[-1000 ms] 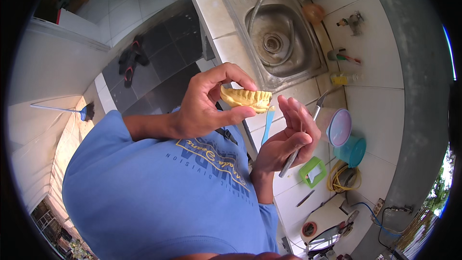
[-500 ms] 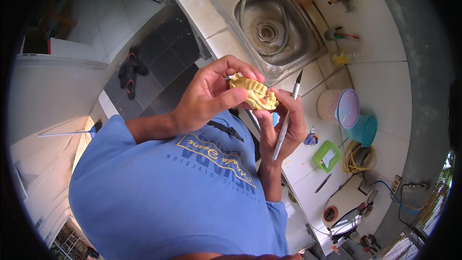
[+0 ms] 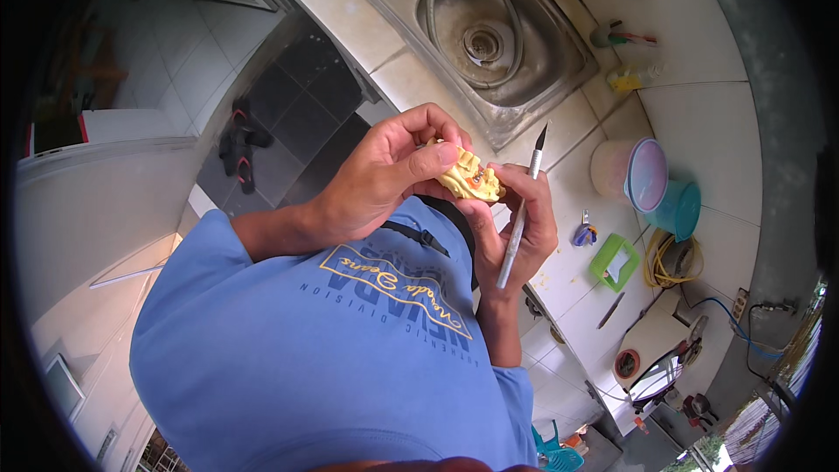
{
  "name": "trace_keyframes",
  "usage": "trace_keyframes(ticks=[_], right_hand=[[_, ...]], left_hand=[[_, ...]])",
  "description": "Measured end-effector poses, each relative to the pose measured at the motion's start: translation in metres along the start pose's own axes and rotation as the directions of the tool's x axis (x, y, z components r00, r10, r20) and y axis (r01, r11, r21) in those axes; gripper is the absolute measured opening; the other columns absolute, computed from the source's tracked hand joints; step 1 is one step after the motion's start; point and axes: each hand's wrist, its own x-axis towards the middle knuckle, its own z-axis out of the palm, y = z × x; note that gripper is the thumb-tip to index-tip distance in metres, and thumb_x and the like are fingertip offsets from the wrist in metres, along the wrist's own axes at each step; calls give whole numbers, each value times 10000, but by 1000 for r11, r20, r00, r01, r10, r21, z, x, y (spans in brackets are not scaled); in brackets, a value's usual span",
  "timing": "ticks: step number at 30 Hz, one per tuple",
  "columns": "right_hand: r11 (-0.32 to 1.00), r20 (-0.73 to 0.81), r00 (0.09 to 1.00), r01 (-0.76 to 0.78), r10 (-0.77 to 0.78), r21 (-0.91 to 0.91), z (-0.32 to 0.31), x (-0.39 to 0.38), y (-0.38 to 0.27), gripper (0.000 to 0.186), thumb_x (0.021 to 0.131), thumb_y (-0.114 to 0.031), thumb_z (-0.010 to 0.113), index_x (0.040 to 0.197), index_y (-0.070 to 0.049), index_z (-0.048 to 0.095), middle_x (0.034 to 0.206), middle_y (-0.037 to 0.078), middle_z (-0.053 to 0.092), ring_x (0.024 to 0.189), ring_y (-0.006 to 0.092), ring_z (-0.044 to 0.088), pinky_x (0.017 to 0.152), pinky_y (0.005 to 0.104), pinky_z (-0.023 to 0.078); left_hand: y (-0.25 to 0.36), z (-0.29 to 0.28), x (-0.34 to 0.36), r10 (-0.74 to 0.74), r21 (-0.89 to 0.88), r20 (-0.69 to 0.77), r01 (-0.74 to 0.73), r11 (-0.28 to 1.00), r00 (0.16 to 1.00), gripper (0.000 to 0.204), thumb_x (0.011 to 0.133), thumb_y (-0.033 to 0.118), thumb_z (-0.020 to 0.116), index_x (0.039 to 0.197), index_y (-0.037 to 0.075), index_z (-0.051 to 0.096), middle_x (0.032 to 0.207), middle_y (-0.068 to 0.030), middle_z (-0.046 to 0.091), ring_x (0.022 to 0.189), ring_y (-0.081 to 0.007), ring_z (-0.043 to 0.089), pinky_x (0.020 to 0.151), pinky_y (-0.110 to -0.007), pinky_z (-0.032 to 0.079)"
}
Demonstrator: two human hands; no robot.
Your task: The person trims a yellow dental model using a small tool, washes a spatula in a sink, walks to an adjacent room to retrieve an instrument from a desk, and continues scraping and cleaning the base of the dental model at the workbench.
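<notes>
A yellow dental cast (image 3: 466, 180) with moulded teeth and a small orange-red patch is held between my two hands, in front of my chest. My left hand (image 3: 393, 157) is closed on its left end, the thumb lying over the top and the fingers behind. At the cast's right end, the thumb and index finger of my right hand (image 3: 523, 218) pinch its edge. That same hand also carries a craft knife (image 3: 515, 243) with a slim silver handle, lying across the fingers. Its dark blade points up and away from the cast.
Beyond my hands, a steel sink (image 3: 559, 57) with a grey hose is set into the tiled counter. Along the counter to the right are lidded tubs (image 3: 647, 177), a green tray (image 3: 614, 262), a dark thin tool (image 3: 611, 310) and a coiled yellow cable (image 3: 669, 275). Sandals (image 3: 242, 144) lie on the dark floor.
My left thumb has slid further over the cast, covering more of its left teeth, and the cast has turned slightly. The knife stays in my right hand. The whole view has shifted a little.
</notes>
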Motion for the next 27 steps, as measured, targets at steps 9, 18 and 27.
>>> trace_keyframes(ticks=[9, 18, 27], right_hand=[[990, -4, 997, -79, 79, -114, -9, -7, 1, 399, 714, -90, 841, 1028, -8, 607, 919, 83, 606, 800, 136, 622, 672, 239, 506], [970, -79, 985, 135, -154, -202, -48, -10, 16, 443, 675, -163, 866, 1034, -66, 626, 857, 108, 645, 684, 145, 578, 543, 244, 464], [998, -315, 948, 58, -54, 3, -111, -37, 28, 218, 907, -204, 672, 946, -7, 588, 755, 100, 616, 713, 183, 577, 600, 284, 469]], left_hand=[[-10, 2, 9, -89, -18, -16, 89, 996, 996, 296, 972, 275, 557, 1173, 70, 488, 1224, -98, 543, 1088, -163, 586, 934, -323, 497], [-43, 32, 19, -168, -173, 92, 182, 968, 981, 633, 955, 344, 582, 1447, 59, 304, 1354, -145, 502, 1234, -204, 524, 1017, -335, 448], [-64, 79, 26, -50, -157, 129, 70, 985, 990, 682, 939, 274, 614, 1479, 59, 259, 1394, -175, 481, 1259, -247, 513, 1055, -367, 427]])
